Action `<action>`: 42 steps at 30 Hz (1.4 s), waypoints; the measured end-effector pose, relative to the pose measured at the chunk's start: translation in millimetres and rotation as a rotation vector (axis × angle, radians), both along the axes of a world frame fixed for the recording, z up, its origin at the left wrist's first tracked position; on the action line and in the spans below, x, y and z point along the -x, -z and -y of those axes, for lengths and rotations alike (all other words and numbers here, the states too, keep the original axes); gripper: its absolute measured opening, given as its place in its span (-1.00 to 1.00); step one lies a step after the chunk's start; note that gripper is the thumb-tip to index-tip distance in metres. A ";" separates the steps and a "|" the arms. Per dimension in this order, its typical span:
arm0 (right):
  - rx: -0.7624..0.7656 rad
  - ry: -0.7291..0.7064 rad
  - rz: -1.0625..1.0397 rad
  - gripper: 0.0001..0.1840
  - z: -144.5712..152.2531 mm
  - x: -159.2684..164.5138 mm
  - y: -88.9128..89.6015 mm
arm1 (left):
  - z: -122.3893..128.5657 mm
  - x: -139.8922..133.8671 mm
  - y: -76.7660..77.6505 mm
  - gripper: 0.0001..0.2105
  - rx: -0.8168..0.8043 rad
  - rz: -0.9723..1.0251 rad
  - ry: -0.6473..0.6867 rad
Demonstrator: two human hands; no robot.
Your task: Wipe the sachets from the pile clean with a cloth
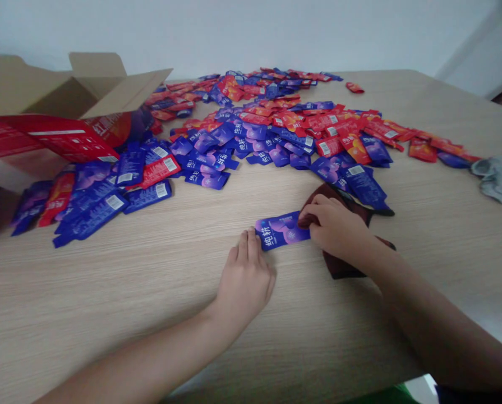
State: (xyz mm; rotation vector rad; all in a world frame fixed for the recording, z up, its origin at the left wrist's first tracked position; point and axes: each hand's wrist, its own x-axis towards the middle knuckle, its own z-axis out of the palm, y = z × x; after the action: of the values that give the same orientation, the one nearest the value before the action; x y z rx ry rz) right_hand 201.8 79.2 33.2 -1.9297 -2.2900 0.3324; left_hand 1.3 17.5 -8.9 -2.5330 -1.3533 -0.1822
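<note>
A blue-purple packet (282,229) with white characters lies flat on the wooden table. My left hand (247,269) has its fingers together, their tips pressed on the packet's left end and holding it down. Closed around part of a dark brown cloth (347,264), my right hand (332,224) brings the bunched cloth against the packet's right end. The rest of the cloth spreads on the table beneath that hand and wrist. The left thumb is hidden, and the right hand covers the packet's right edge.
Many blue packets (204,159) and red packets (326,147) form a heap across the table. At left is an open cardboard box (120,92) with red printed sides. A grey mottled cloth (501,178) lies at the right. A pale wall (251,33) stands behind.
</note>
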 end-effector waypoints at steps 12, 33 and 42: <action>-0.202 -0.272 -0.077 -0.71 15.4 26.2 -0.3 | -0.2 1.1 1.9 -0.55 -0.017 0.033 0.003; -0.320 -0.329 -0.109 -0.61 14.8 44.1 14.5 | -1.6 0.7 -1.2 -0.58 0.003 0.037 0.014; -0.171 -0.174 0.116 -0.70 8.8 31.8 14.2 | -0.2 0.6 -2.3 -0.57 0.038 0.003 -0.001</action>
State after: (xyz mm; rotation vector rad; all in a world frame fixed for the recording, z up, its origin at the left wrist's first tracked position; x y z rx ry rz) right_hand 170.1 70.4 19.0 -1.7162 -2.4753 0.0397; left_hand 0.7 17.7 -6.7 -2.5641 -1.3726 -0.1614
